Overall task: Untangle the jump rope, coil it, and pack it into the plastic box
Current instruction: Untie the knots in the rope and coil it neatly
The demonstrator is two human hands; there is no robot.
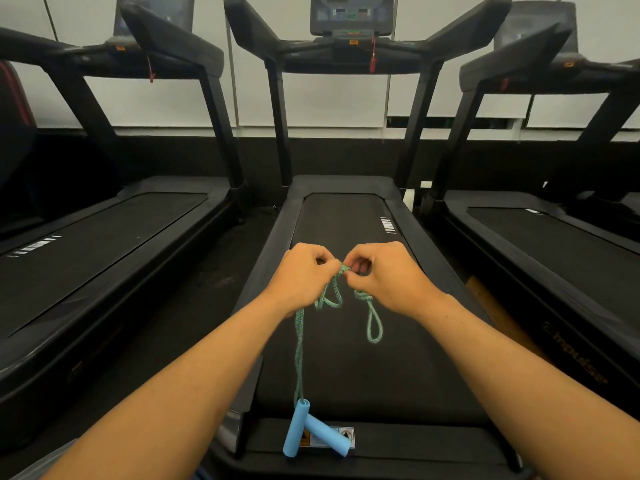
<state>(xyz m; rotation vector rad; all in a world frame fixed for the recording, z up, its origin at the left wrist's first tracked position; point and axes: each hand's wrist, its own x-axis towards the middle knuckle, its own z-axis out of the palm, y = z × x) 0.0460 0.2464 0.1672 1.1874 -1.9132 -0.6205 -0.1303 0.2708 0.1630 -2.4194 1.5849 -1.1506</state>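
Pinching a knot in the green jump rope (299, 341), the left hand (301, 277) and right hand (388, 278) keep fingers clamped on it above a treadmill (349, 216); two blue handles (311, 429) dangle below.

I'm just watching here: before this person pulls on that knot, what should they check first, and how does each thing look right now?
1. Both hands on the tangle: ok, left hand and right hand pinch the jump rope at one spot.
2. Other knots: not ok, a knotted loop hangs below the right hand.
3. Handles free: ok, the blue handles dangle crossed.
4. Rope clear of the treadmill: cannot tell.
5. Plastic box ready: cannot tell, none in view.
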